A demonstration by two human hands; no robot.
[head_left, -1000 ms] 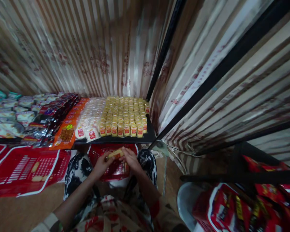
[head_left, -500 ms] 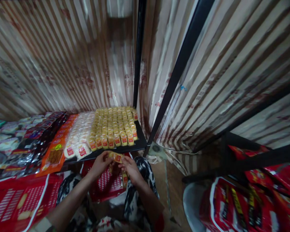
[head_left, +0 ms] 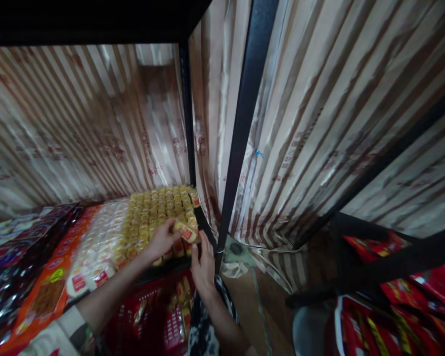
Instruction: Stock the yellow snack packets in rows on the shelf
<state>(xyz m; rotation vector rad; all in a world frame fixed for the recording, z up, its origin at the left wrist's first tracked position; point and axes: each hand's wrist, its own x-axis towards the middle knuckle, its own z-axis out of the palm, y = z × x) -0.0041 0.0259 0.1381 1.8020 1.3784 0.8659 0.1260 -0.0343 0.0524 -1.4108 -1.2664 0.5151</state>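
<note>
My left hand [head_left: 162, 241] is closed on a small yellow snack packet [head_left: 184, 231] with a red label, held at the front right corner of the dark shelf [head_left: 206, 232]. My right hand [head_left: 203, 264] is just below it, fingers up and touching the packet's lower edge at the shelf front. Rows of the same yellow packets [head_left: 154, 217] cover the right part of the shelf. A red basket [head_left: 163, 316] with a few more packets sits below my hands, over my lap.
White packets [head_left: 96, 252], an orange pack [head_left: 52, 282] and dark foil bags [head_left: 7, 262] fill the shelf to the left. A black upright post [head_left: 241, 133] stands right of my hands. Striped curtain hangs behind. Red snack bags [head_left: 396, 306] lie at lower right.
Both hands rose from over the basket to the shelf's front right corner, carrying the yellow packet. The view moved closer to the shelf and tilted up.
</note>
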